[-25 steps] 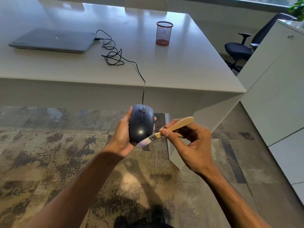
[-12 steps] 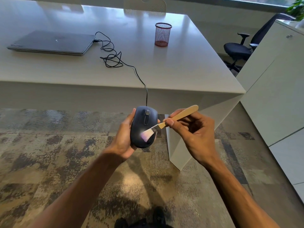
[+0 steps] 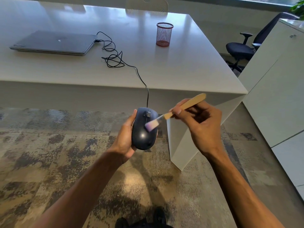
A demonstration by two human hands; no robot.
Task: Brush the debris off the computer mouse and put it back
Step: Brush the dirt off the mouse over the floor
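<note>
**Mouse held off the desk edge as brush works its back**

Head camera: We look down on a left hand [image 3: 124,141] cupped around a dark computer mouse [image 3: 143,129], thumb along its near side and fingers wrapped underneath, in the air in front of the white desk [image 3: 181,68] and above the patterned carpet [image 3: 49,153]. The right hand [image 3: 199,124] pinches the wooden handle of a small brush [image 3: 174,112] between thumb and fingertips, its pale bristles lying on the mouse's back just below the scroll wheel. We judge the mouse light, rigid and smooth-shelled, so somewhat slippery; the sides are the sound place to hold it, as the left hand does, keeping off the buttons and wheel. Its thin cable [image 3: 139,76] runs up over the desk edge through a loose tangle to a closed laptop [image 3: 54,42], and would tug if pulled tight. A red mesh pen cup [image 3: 164,34] stands farther back. We can read no brand or lettering on the mouse or brush; the laptop lid shows only a small pale mark, too small to identify.
</note>
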